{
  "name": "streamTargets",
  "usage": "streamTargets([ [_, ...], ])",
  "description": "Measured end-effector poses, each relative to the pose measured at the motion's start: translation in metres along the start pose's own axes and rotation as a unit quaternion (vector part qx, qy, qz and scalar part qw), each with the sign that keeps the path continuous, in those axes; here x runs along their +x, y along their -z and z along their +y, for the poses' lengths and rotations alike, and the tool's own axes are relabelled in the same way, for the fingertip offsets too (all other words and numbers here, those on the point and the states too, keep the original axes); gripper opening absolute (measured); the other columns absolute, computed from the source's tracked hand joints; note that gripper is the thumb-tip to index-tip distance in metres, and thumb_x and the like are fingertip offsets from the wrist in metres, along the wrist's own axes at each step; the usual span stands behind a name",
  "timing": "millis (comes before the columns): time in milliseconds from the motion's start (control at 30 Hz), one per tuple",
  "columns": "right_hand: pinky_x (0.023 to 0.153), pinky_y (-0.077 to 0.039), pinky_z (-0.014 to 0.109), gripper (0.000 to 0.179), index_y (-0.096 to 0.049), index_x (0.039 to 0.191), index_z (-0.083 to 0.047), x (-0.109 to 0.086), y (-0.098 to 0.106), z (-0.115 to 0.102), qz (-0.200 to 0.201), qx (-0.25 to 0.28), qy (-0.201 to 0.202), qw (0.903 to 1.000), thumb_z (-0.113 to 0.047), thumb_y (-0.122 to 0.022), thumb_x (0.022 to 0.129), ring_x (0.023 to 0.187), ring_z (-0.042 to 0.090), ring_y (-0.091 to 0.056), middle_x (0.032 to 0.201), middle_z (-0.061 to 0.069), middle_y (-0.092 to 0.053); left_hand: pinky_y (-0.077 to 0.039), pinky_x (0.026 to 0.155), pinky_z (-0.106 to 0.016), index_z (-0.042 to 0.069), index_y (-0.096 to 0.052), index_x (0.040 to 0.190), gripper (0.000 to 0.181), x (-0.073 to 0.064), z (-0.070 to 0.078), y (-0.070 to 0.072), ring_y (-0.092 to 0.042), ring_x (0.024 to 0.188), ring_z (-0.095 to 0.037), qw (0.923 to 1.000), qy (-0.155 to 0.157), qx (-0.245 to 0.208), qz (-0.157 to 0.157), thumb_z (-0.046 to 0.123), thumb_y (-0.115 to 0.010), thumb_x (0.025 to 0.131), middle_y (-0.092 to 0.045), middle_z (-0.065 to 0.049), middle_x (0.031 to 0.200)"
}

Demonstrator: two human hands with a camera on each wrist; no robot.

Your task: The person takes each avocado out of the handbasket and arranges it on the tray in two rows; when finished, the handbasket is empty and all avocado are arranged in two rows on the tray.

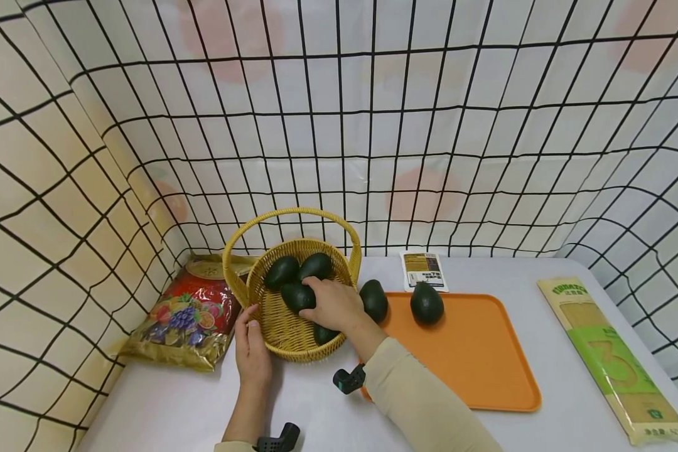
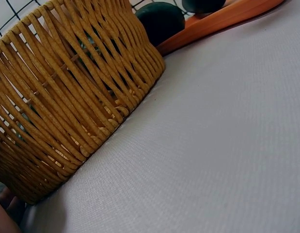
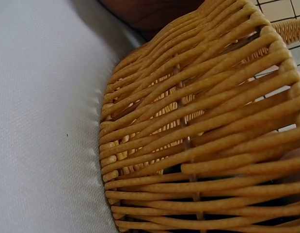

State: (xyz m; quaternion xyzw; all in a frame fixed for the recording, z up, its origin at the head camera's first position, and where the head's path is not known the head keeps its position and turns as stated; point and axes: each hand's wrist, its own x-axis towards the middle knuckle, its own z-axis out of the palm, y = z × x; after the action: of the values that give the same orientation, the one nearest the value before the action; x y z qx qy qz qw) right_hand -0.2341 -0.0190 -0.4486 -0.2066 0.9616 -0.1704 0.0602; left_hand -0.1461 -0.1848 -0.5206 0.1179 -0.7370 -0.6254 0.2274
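Inside the yellow wicker basket [image 1: 285,342], my right hand [image 1: 339,306] holds a dark green avocado [image 1: 297,297] between thumb and fingers. Two more avocados, one on the left [image 1: 282,272] and one behind [image 1: 316,266], lie against the far wall. Another avocado [image 1: 324,334] shows partly beneath my right hand. My left hand [image 1: 253,355] rests against the basket's outer left side, its fingers fairly straight. Both wrist views are mostly filled by the basket's woven wall [image 2: 77,92], which hides the fingertips.
Right of the basket lies an orange tray [image 1: 457,358], with one avocado [image 1: 427,304] on it and another [image 1: 374,301] at its left edge. A white packet [image 1: 424,271] lies behind. A red-and-gold bag [image 1: 189,314] stands left; a noodle pack [image 1: 616,358] lies far right.
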Motion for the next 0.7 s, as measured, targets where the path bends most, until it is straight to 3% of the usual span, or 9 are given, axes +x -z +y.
streamTargets([
  [233, 0.093, -0.054, 0.046, 0.065, -0.050, 0.147, -0.034, 0.0000, -0.0018, 0.0013, 0.011, 0.005, 0.004, 0.9999, -0.056, -0.072, 0.090, 0.119, 0.022, -0.066, 0.136, -0.003, -0.068, -0.024, 0.122, -0.044, 0.009, -0.047, 0.144, 0.041, 0.0008, -0.0011, -0.0001, -0.031, 0.151, -0.024, 1.0000, -0.002, 0.000, -0.002, 0.028, -0.030, 0.112, -0.041, -0.007, 0.157],
  [533, 0.089, -0.055, 0.044, 0.058, -0.055, 0.142, -0.036, -0.0022, -0.0025, 0.0027, 0.030, 0.012, 0.017, 0.9993, -0.053, -0.073, 0.089, 0.113, 0.022, -0.067, 0.134, -0.002, -0.065, -0.024, 0.113, -0.016, 0.011, -0.048, 0.143, 0.040, 0.0000, -0.0007, 0.0001, -0.033, 0.150, -0.022, 1.0000, 0.000, 0.003, 0.004, 0.030, -0.031, 0.112, -0.043, -0.006, 0.156],
  [700, 0.082, -0.055, 0.043, 0.057, -0.057, 0.140, -0.037, -0.0047, -0.0009, 0.0031, 0.044, 0.034, 0.015, 0.9983, -0.052, -0.074, 0.088, 0.101, 0.024, -0.068, 0.134, -0.002, -0.063, -0.024, 0.115, -0.020, 0.010, -0.047, 0.144, 0.040, -0.0007, 0.0000, -0.0005, -0.032, 0.150, -0.022, 1.0000, 0.001, -0.001, 0.001, 0.028, -0.031, 0.112, -0.042, -0.006, 0.156],
])
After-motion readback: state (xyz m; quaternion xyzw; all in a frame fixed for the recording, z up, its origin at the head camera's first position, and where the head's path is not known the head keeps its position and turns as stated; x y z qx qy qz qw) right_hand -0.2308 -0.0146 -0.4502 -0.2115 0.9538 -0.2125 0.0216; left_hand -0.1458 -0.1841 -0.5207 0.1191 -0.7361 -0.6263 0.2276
